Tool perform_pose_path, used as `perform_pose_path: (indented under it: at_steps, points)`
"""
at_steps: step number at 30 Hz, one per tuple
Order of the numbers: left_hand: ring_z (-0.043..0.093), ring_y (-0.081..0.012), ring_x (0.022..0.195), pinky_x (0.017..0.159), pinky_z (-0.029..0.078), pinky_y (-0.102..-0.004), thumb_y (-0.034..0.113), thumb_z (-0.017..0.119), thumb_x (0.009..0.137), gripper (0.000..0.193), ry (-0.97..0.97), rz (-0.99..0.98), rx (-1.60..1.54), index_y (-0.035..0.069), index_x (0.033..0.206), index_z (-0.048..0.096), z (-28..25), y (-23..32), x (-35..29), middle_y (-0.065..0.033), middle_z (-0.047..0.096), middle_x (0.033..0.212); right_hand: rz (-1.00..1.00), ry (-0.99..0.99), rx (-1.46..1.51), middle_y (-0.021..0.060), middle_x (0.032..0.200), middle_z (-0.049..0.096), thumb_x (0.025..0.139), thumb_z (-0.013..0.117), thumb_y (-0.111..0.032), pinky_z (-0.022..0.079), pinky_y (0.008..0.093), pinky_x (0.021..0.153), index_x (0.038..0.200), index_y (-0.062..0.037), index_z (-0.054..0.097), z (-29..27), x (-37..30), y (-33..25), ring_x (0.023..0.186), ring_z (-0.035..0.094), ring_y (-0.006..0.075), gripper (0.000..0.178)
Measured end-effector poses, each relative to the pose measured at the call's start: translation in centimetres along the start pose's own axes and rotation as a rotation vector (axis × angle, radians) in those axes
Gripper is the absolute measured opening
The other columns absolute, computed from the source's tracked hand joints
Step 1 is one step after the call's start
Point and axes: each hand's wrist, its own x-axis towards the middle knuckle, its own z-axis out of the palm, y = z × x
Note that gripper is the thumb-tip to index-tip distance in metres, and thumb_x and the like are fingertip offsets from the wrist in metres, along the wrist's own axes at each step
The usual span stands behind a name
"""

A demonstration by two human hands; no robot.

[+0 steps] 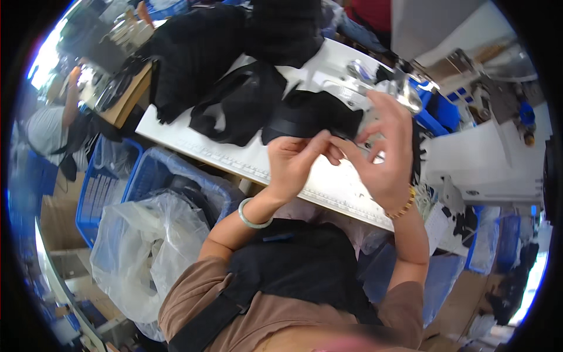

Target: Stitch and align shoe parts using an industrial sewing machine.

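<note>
The left hand (pixel 292 166) is closed, pinching the near edge of the black cloth (pixel 311 112) on the white counter (pixel 334 186), apparently to steady it, while the right hand (pixel 387 161), outer fingers spread, sits close by; whether it grips anything cannot be told.

White table (pixel 334 190), brownish floor (pixel 462 296), grey panel (pixel 419 38), bright light (pixel 50 53) at left

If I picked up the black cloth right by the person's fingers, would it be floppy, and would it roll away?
Probably floppy: the black cloth curves and bends by the left hand. It likely wouldn't roll, because its outline looks uneven, not round like a ball.
</note>
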Motion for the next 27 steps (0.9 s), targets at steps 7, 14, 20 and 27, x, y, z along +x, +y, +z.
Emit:
perform_pose_path:
  at_steps: [7, 14, 20, 27]
  points:
    - [0.058, -0.0217, 0.102, 0.091, 0.044, -0.0358, 0.025, 0.046, 0.091, 0.038, -0.211, -0.406, -0.533, -0.002, 0.118, 0.050, -4.7, 4.1, 1.4, -0.0152, 0.060, 0.109, -0.294, -0.332, -0.233, 0.0057, 0.072, 0.057, 0.072, 0.067, -0.004, 0.041, 0.0225, 0.049, 0.091, -0.0036, 0.064, -1.2, -1.7, -1.6, 0.056, 0.053, 0.0139, 0.020]
    - [0.062, -0.0078, 0.072, 0.064, 0.050, -0.0189, 0.009, 0.056, 0.087, 0.032, 0.099, 0.177, 0.017, -0.003, 0.116, 0.054, -15.8, 14.1, 5.2, -0.0054, 0.064, 0.094, -0.926, -0.283, -0.289, 0.0082, 0.094, 0.060, 0.067, 0.060, -0.008, 0.047, 0.0231, 0.055, 0.101, 0.0020, 0.063, 12.5, -2.2, -3.8, 0.070, 0.057, 0.0140, 0.036]
    - [0.059, -0.0147, 0.084, 0.077, 0.046, -0.0222, 0.015, 0.049, 0.091, 0.022, 0.354, 0.090, 0.267, -0.003, 0.101, 0.056, -32.6, 13.1, 6.4, -0.0091, 0.062, 0.088, -0.843, -0.408, -0.476, 0.0068, 0.077, 0.056, 0.072, 0.055, -0.013, 0.047, 0.0222, 0.052, 0.089, 0.0014, 0.060, 32.0, -3.1, 0.5, 0.070, 0.058, 0.0142, 0.023]
    - [0.051, -0.0099, 0.075, 0.071, 0.039, -0.0203, 0.018, 0.048, 0.091, 0.016, 0.454, -0.153, 0.423, 0.005, 0.096, 0.056, -38.8, 11.2, 10.0, -0.0012, 0.056, 0.082, -0.716, -0.377, -0.634, 0.0259, 0.092, 0.063, 0.078, 0.051, -0.012, 0.051, 0.0249, 0.050, 0.098, 0.0086, 0.060, 37.4, -4.1, -1.2, 0.073, 0.067, 0.0205, 0.031]
